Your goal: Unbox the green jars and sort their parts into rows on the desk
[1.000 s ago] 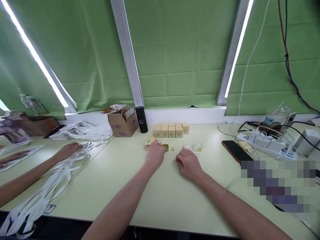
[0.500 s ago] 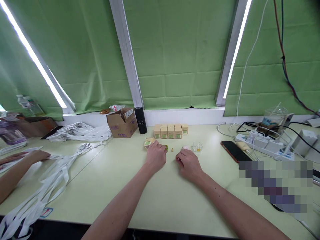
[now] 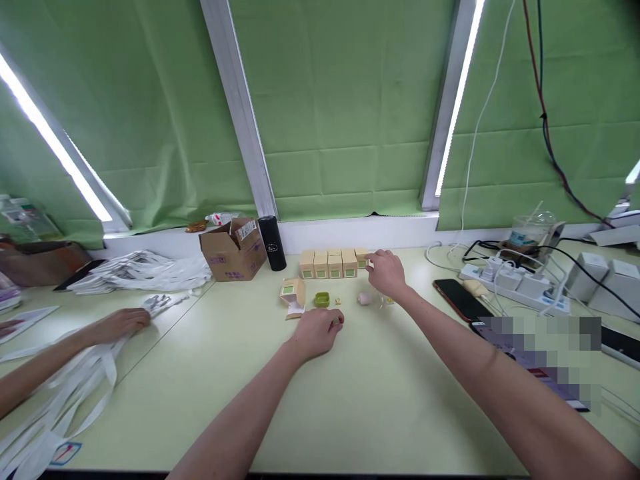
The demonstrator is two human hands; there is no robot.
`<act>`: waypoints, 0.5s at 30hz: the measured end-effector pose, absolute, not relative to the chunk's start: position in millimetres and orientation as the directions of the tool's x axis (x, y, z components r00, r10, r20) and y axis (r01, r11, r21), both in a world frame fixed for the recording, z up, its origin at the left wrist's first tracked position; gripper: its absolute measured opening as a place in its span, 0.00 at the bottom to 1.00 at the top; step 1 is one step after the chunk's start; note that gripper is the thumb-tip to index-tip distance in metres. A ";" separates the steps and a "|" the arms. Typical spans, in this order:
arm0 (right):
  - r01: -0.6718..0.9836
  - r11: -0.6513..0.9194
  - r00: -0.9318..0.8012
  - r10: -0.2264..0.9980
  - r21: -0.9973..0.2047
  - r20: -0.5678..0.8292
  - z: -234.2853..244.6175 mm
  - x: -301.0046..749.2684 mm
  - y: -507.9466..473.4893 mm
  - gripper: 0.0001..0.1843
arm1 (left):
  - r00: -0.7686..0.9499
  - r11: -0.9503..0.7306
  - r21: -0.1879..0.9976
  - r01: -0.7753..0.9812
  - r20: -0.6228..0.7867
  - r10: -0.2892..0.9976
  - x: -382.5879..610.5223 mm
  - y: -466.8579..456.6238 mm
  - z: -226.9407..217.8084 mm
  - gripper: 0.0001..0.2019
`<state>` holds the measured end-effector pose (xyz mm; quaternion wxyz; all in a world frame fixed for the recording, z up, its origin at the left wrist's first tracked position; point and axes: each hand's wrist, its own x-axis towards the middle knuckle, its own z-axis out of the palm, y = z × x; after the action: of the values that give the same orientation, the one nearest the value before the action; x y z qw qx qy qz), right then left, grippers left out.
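Observation:
A row of small beige boxes point(image 3: 329, 264) with green labels stands near the back of the pale green table point(image 3: 350, 393). My right hand point(image 3: 386, 274) reaches to the row's right end, and its fingers close on the end box point(image 3: 361, 257). My left hand point(image 3: 317, 331) rests nearer me with curled fingers, thumb and forefinger pinched on something too small to make out. In front of it lie an opened beige box point(image 3: 293, 297), a small green pot point(image 3: 322, 299), a tiny yellowish piece point(image 3: 339, 301), a pink lump point(image 3: 365, 299) and a clear little dish point(image 3: 389, 303), which my right wrist partly hides.
A cardboard box point(image 3: 227, 248) and a black tumbler point(image 3: 271, 233) stand at the back left. A phone point(image 3: 453, 299), a power strip point(image 3: 515, 283) with cables and a plastic cup point(image 3: 527, 230) are on the right. Another person's hand point(image 3: 120, 325) handles white straps point(image 3: 145, 270) at the left.
My right hand left the spot beside the pink lump and reached back to the end box of the row. My left hand drew back from the opened box. The view shifted right.

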<state>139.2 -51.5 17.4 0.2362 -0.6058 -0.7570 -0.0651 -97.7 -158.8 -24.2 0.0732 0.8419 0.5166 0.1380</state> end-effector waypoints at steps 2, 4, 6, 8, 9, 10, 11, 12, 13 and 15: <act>0.958 0.243 -0.164 0.902 -0.155 0.399 20.7 140.9 -33.6 0.19 | 0.430 -0.458 0.273 0.846 0.158 0.889 -98.6 -158.2 -24.8 0.10; 0.964 0.236 -0.178 0.915 -0.122 0.363 22.9 141.9 -17.7 0.20 | 0.434 -0.462 0.272 0.844 0.157 0.887 -99.2 -157.7 -26.2 0.10; 0.970 0.226 -0.185 0.927 -0.092 0.326 24.8 142.3 -3.9 0.22 | 0.437 -0.465 0.268 0.844 0.159 0.885 -99.6 -157.3 -27.7 0.09; 0.974 0.215 -0.187 0.938 -0.069 0.291 26.6 141.8 7.8 0.24 | 0.436 -0.464 0.263 0.846 0.160 0.886 -99.8 -157.1 -28.7 0.09; 0.976 0.208 -0.184 0.944 -0.061 0.274 27.3 141.4 12.9 0.25 | 0.435 -0.463 0.262 0.847 0.162 0.886 -99.9 -157.2 -28.8 0.09; 0.979 0.199 -0.179 0.949 -0.054 0.259 27.8 140.8 17.5 0.25 | 0.434 -0.463 0.262 0.847 0.162 0.886 -99.8 -157.4 -28.5 0.09; 0.981 0.189 -0.172 0.954 -0.049 0.244 27.9 140.1 21.5 0.26 | 0.434 -0.461 0.261 0.848 0.159 0.887 -99.8 -157.7 -27.9 0.10; 0.983 0.179 -0.164 0.959 -0.045 0.230 27.5 139.4 25.0 0.27 | 0.433 -0.459 0.261 0.849 0.152 0.888 -99.6 -158.1 -27.0 0.10; 0.985 0.169 -0.156 0.964 -0.043 0.216 26.5 138.7 28.0 0.28 | 0.434 -0.457 0.260 0.850 0.145 0.889 -99.5 -158.5 -26.0 0.10; 0.988 0.152 -0.142 0.972 -0.042 0.187 22.5 137.5 32.3 0.32 | 0.433 -0.453 0.260 0.853 0.133 0.891 -99.0 -159.5 -23.8 0.10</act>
<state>137.5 32.3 22.5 0.0847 -0.6496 -0.7542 -0.0454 -99.0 -159.5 -23.8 0.0769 0.8431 0.5172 0.1259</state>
